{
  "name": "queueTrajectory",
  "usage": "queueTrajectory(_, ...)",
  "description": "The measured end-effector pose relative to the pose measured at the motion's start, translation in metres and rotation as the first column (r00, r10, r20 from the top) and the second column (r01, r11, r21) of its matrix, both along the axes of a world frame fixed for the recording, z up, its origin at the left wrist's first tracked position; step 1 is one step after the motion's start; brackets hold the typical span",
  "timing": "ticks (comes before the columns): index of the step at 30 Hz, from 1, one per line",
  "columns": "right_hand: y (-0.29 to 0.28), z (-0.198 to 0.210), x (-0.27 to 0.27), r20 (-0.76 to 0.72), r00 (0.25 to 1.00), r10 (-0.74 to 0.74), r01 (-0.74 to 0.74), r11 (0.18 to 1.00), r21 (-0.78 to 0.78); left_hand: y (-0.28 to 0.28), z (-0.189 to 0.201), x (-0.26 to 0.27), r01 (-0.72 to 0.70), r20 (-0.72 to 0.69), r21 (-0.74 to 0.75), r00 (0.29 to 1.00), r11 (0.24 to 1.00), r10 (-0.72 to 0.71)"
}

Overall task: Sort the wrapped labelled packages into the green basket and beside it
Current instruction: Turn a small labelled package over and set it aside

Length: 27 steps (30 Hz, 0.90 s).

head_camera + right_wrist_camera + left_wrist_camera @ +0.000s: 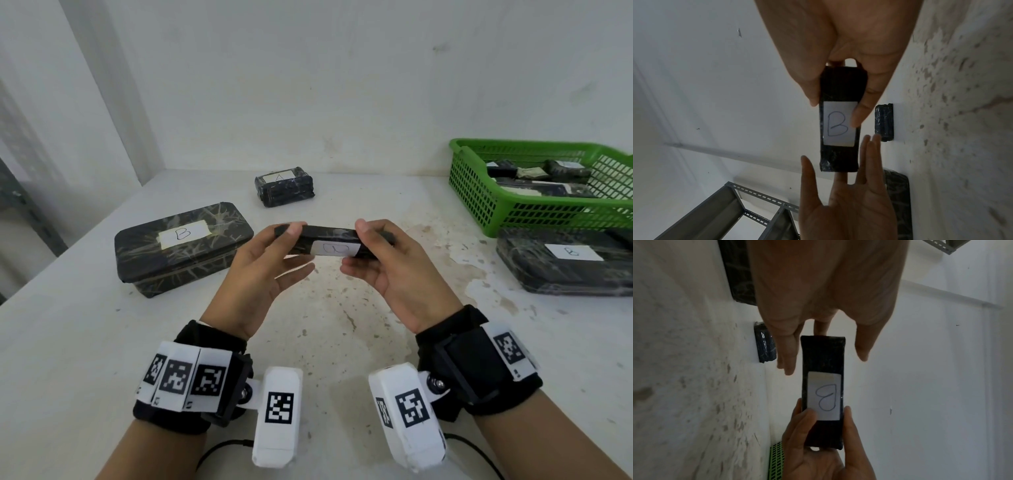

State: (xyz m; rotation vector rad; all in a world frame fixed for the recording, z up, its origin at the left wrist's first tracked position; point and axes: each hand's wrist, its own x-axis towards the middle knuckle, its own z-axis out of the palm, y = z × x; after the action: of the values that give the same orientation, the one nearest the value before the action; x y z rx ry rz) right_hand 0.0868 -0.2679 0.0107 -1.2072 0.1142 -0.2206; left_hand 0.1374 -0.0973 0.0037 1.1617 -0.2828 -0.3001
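Black package (840, 116), B upright right-wrist view only

A white surface (359, 329) fills most of the room before me, its top mottled with brownish stains and flecks, thickest near the middle. Behind the surface rises a plain white wall (308, 85), scuffed with a few small dark marks. To the left of the surface stands a grey metal shelving frame (719, 211), its slotted angle-iron uprights set against the wall.

Stained white table (342, 325) against white walls (308, 85); grey metal shelving (731, 211) nearby.
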Motion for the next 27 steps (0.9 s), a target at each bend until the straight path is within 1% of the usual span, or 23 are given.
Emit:
queueTrajectory(3,0.0011,-0.0001,0.0005,0.048,0.999,-0.004,0.004,1.000,0.011,-0.0027,-0.0011,0.0003,-0.027,0.010,-0.042,1.000,0.999,0.027)
queueTrajectory(6,0.0014,-0.0001,0.0010,0.061,0.998,-0.006,0.002,0.998,0.064,-0.0027,-0.0009,0.0005,-0.036,-0.010,-0.090,0.999,0.995,0.035)
queueTrajectory(8,0.0021,-0.0006,0.0017,0.090,0.996,-0.026,0.021,0.998,0.051,-0.0014,-0.0004,0.0010,-0.029,-0.025,-0.102,0.999,0.994,0.027)
queueTrajectory(10,0.0019,-0.0016,0.0019,0.115,0.992,-0.058,0.057,0.998,0.014,-0.0011,0.0014,-0.0002,-0.010,-0.031,-0.080,0.999,0.997,0.008)
queueTrajectory(12,-0.0002,-0.0021,0.0018,0.128,0.989,-0.069,0.068,0.998,0.010,-0.0021,0.0027,-0.0018,-0.009,-0.027,-0.054,1.000,0.998,0.008)
queueTrajectory(16,0.0008,0.0001,0.0012,0.099,0.995,-0.015,0.010,0.999,0.050,-0.0032,0.0015,-0.0023,-0.092,0.009,-0.059,0.996,0.994,0.092)
queueTrajectory(18,0.0018,0.0004,0.0003,0.090,0.996,0.004,-0.010,0.998,0.059,-0.0024,0.0018,-0.0016,-0.102,-0.004,-0.048,0.995,0.994,0.101)
queueTrajectory(23,0.0016,-0.0019,0.0010,0.125,0.990,-0.063,0.063,0.998,0.007,-0.0031,0.0057,-0.0046,-0.044,-0.033,-0.021,0.999,0.999,0.043)
queueTrajectory(27,0.0029,-0.0027,0.0013,0.104,0.992,-0.072,0.075,0.997,-0.021,-0.0057,0.0036,-0.0058,-0.102,0.002,-0.001,0.995,0.995,0.102)
